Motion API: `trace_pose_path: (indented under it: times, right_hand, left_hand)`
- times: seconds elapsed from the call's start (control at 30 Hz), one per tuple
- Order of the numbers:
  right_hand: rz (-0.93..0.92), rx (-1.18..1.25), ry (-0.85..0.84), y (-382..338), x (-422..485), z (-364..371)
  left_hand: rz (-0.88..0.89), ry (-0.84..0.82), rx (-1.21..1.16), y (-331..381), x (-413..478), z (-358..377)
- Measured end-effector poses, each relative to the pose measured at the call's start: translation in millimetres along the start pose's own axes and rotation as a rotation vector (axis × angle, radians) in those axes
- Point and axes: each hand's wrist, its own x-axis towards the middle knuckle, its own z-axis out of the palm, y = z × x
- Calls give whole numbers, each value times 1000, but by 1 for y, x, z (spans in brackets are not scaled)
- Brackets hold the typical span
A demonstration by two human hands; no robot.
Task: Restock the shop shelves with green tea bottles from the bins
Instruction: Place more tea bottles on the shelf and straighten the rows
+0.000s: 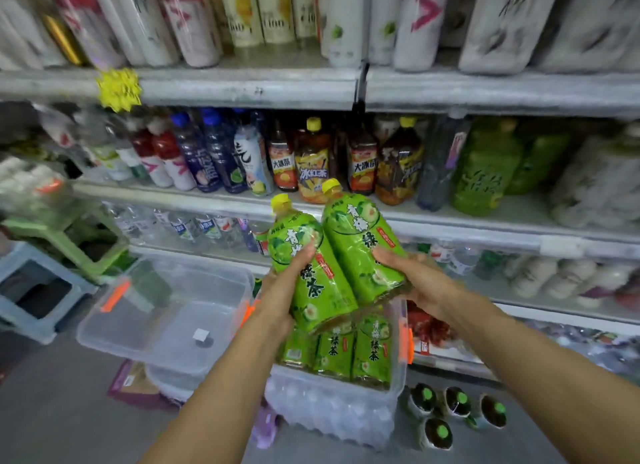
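Observation:
I hold two large green tea bottles with yellow caps, tilted with their caps toward the shelves. My left hand [284, 290] grips the left bottle [308, 273] around its lower half. My right hand [415, 283] grips the right bottle [360, 242] from its right side. Both bottles hover above a clear plastic bin [332, 404] with orange clips. Inside it stand more green tea bottles [336, 349]. On the middle shelf [519, 207] at the right stand matching green tea bottles [485, 173].
A second clear bin [166, 311] sits on the floor to the left, beside green and grey stools [69, 242]. Iced tea bottles [311, 159] and blue-capped drinks fill the middle shelf. Several small green-capped bottles [457, 408] stand on the floor at the right.

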Motion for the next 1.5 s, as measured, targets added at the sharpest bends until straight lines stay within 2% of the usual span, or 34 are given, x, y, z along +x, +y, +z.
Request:
trace_pose_path:
  times: [0.13,0.3,0.47,0.63,0.93,1.13,1.33,1.5]
  right_hand:
    - [-191,36,-19,-44,-33,4]
    - [-358,-78,-41,-112,-70,4]
    - [-527,-137,-11,-171,-98,2]
    - [-688,-132,62,-229,-117,-16]
    - [-967,-174,187,-358,-120,-63]
    - [-1130,-153,222,-444,-103,-77]
    - [-1094,-118,239,-515,-73,-86]
    - [-1003,-105,243,-536,-33,-94]
  left_hand:
    - [162,-93,-29,48,-30,18]
    - [412,-279,8,109,-64,45]
    - [572,-429,61,159,-86,77]
    - [676,-497,90,209,-107,126]
    - [876,-540,94,314,-129,235]
    - [1034,-456,87,391,-130,293]
    - [1136,-396,62,451,-118,333]
    - [1182,-309,118,466,-86,351]
